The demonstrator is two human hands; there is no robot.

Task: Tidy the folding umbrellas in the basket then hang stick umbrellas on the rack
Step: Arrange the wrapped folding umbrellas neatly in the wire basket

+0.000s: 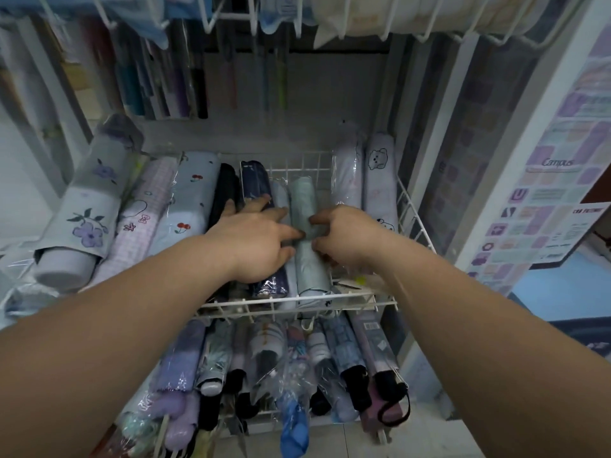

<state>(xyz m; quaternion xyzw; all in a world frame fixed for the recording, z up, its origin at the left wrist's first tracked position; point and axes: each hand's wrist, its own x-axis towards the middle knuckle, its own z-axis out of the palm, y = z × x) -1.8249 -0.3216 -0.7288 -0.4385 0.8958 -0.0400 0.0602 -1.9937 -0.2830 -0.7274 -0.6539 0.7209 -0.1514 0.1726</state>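
the pale green folding umbrella lies in the middle of the upper white wire basket, its long axis running 12 to 6 o'clock with the handle end toward the front rim. the two grips flank it at mid-length. the right grip comes in from 3 o'clock, its thumb and curled fingers pinching the soft, furled fabric. the left grip sits at 9 o'clock, released, its spread fingers lying across the navy folding umbrella and its fingertips touching the green one's flank. both are equally near, so any shift will likely be sideways, toward 9 o'clock, to close the row: at 3 o'clock bare wire shows between the green roll and the lilac sleeved umbrella. the rolls are cylinders, several in glossy, crinkled clear plastic that should slide easily on the wire. the black folding umbrella and a cherry-print one are packed parallel at 9 o'clock. a lower basket holds more. long thin sleeved items, blurred, hang at 12 o'clock.
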